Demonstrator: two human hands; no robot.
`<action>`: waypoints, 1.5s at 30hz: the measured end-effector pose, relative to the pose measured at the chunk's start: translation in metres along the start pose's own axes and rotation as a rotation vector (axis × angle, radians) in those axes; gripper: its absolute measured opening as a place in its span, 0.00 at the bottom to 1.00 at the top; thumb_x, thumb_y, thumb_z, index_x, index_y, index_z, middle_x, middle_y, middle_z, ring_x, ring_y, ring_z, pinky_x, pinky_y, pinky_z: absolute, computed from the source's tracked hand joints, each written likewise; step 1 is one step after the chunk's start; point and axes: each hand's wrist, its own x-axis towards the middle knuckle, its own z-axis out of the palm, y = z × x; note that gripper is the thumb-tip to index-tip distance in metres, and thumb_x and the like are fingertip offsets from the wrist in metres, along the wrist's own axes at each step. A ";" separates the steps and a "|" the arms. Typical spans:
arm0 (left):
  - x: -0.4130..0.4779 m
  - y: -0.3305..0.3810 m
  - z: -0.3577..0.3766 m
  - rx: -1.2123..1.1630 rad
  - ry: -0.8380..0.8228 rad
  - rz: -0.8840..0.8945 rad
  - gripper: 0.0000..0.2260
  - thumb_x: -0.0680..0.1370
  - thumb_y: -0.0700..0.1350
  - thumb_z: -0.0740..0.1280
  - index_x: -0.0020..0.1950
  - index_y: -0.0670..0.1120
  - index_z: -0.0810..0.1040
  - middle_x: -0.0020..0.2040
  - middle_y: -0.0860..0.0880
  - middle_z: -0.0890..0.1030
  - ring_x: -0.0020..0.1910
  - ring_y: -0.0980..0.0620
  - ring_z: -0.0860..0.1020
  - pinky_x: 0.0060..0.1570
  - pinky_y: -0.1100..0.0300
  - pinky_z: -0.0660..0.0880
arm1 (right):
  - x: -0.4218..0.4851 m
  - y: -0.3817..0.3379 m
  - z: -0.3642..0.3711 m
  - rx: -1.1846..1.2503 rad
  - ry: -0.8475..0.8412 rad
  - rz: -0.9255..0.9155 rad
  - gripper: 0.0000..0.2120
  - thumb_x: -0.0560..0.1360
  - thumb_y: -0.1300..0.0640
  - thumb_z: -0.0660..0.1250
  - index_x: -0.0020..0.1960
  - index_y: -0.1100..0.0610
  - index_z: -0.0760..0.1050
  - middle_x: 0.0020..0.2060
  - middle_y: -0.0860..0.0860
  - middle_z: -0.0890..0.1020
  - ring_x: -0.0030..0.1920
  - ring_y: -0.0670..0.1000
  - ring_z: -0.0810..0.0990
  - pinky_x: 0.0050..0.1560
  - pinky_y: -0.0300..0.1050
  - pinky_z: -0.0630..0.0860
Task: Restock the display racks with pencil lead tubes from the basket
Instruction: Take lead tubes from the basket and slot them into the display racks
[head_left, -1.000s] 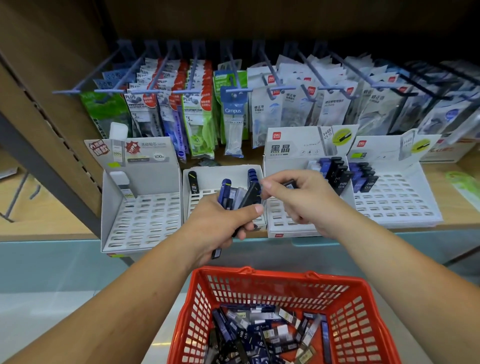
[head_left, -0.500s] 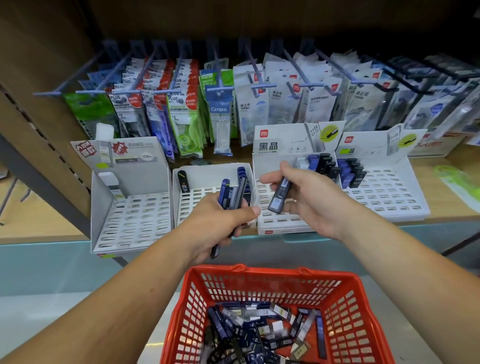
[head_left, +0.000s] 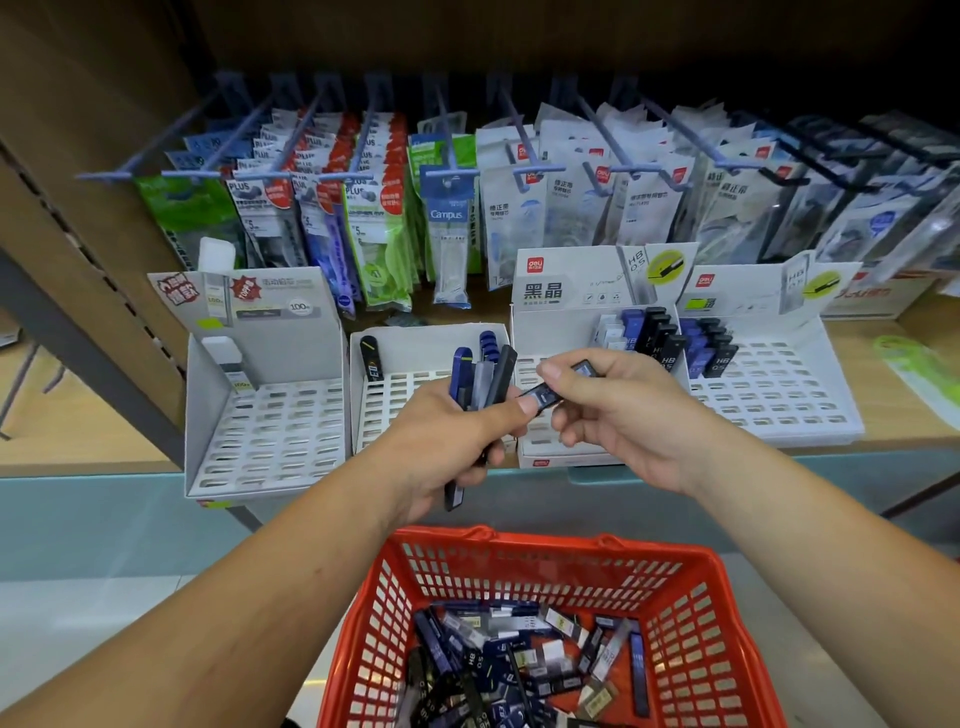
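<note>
My left hand (head_left: 452, 441) grips a bunch of lead tubes (head_left: 483, 376), blue, grey and black, fanned upright in front of the shelf. My right hand (head_left: 618, 415) pinches one dark lead tube (head_left: 545, 397) lying sideways, its end against my left thumb. Below them the red basket (head_left: 685, 587) holds several loose tubes (head_left: 519, 660). Four white display racks stand on the shelf: far left rack (head_left: 270, 431), second rack (head_left: 400, 358), third rack (head_left: 566, 332) with several tubes (head_left: 644, 338) at its back, right rack (head_left: 779, 395) with several more.
Above the racks, packets of correction tape and refills (head_left: 519, 208) hang on blue hooks. A wooden shelf side (head_left: 78, 208) and grey upright close off the left. A green item (head_left: 919, 364) lies on the shelf at far right.
My right hand has come back from the third rack towards my left hand. The tube it holds has turned from upright to sideways and now meets my left thumb.
</note>
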 end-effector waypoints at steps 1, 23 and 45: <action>-0.001 0.000 0.000 -0.009 -0.023 0.001 0.07 0.78 0.46 0.75 0.53 0.45 0.81 0.40 0.45 0.82 0.30 0.54 0.72 0.25 0.62 0.61 | -0.001 -0.001 0.001 0.059 -0.008 -0.002 0.09 0.75 0.59 0.73 0.53 0.62 0.82 0.38 0.57 0.81 0.34 0.52 0.78 0.34 0.44 0.76; -0.018 0.000 -0.019 0.310 -0.326 -0.091 0.11 0.77 0.49 0.75 0.51 0.42 0.83 0.44 0.32 0.82 0.33 0.40 0.64 0.28 0.57 0.58 | 0.002 -0.010 0.038 -0.305 -0.123 -0.235 0.05 0.74 0.65 0.76 0.48 0.57 0.86 0.40 0.54 0.87 0.42 0.48 0.85 0.46 0.41 0.80; -0.013 -0.010 -0.057 0.108 0.036 -0.184 0.06 0.80 0.42 0.73 0.53 0.42 0.78 0.45 0.42 0.86 0.29 0.53 0.69 0.24 0.64 0.59 | 0.030 0.012 0.029 -0.805 0.214 -0.386 0.08 0.73 0.63 0.77 0.44 0.50 0.84 0.35 0.41 0.83 0.35 0.39 0.80 0.43 0.35 0.76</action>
